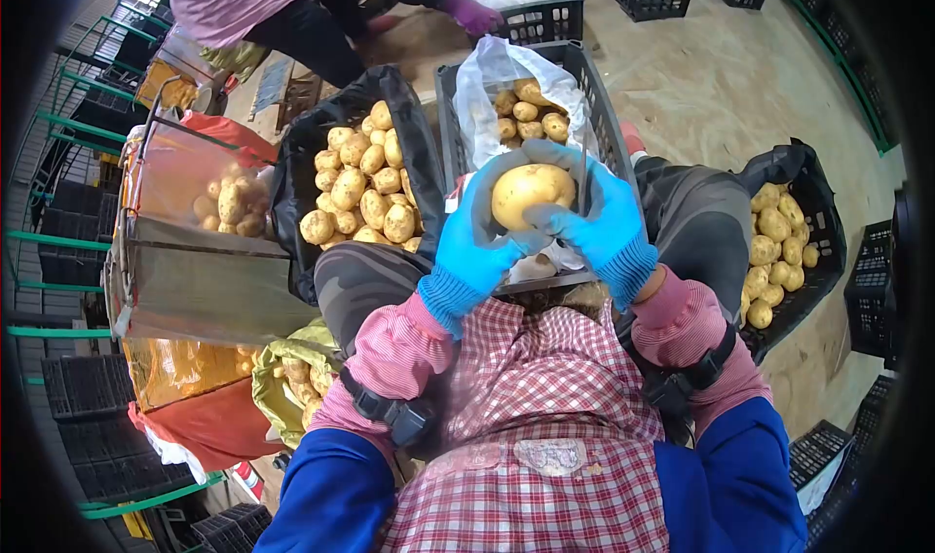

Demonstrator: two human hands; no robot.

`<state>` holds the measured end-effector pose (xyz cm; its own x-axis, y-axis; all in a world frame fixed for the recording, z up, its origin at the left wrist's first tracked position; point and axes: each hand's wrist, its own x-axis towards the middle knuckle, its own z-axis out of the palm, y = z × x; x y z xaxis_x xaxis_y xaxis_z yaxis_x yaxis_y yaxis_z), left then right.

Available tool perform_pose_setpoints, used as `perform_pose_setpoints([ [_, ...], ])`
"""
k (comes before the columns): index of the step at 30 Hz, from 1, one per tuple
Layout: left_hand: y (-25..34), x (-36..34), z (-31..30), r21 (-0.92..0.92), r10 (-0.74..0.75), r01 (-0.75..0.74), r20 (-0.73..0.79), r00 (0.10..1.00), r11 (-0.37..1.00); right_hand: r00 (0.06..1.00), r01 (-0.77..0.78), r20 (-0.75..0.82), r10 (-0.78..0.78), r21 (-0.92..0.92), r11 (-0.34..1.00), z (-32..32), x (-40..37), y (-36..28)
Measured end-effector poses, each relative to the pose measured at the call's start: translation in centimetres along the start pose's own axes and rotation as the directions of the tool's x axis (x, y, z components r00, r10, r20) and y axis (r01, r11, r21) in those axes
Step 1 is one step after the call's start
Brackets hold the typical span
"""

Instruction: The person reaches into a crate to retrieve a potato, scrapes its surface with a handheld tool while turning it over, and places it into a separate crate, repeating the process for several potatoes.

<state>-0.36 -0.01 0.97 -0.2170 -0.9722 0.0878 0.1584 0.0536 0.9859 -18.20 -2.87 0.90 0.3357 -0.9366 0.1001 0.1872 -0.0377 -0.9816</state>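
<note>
Between my gloved hands is a large yellow potato [532,197], held above a black crate [614,129] lined with a white plastic bag [487,71]. My left hand [475,234] wraps its left side, with the blue and grey glove's fingers curled over the top. On the right side, my right hand [602,224] presses thumb and fingers against it. A thin dark upright strip [583,178] shows by the right fingers; what it is I cannot make out. Several smaller potatoes [527,112] lie in the bag behind.
Black-lined crates of potatoes stand left [365,178] and right [777,246] of my legs. A yellow-green sack [282,368] of potatoes and a sorting chute [200,271] are at left. Ahead, another person's purple glove [474,14] reaches beside a crate [545,19].
</note>
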Motion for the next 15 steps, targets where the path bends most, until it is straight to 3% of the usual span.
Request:
perform_pose_setpoints([
  [3,0.1,0.3,0.8,0.088,0.083,-0.077,-0.063,0.995,0.993,0.999,0.009,-0.048,0.004,0.265,0.964,0.4,0.0,-0.3],
  [4,-1.4,0.7,-0.1,0.341,0.269,-0.237,-0.051,0.962,0.910,0.999,-0.005,-0.045,0.018,0.270,0.963,0.3,-0.1,-0.6],
  [7,-1.2,1.4,0.1,0.531,0.420,-0.364,0.017,0.907,0.765,0.998,-0.002,-0.053,0.017,0.278,0.960,0.2,-0.3,-1.0],
  [10,-1.2,1.5,1.2,0.437,0.416,-0.369,-0.012,0.909,0.820,0.989,0.083,-0.139,-0.045,0.282,0.956,0.4,-0.3,-0.8],
  [12,-1.4,1.4,1.2,0.282,0.374,-0.360,0.003,0.927,0.889,0.971,0.143,-0.226,-0.076,0.300,0.943,0.2,0.1,-0.7],
  [15,-1.2,1.5,1.7,0.088,0.332,-0.327,-0.047,0.942,0.941,0.985,0.063,-0.174,0.001,0.363,0.930,-0.5,-0.1,-0.6],
])
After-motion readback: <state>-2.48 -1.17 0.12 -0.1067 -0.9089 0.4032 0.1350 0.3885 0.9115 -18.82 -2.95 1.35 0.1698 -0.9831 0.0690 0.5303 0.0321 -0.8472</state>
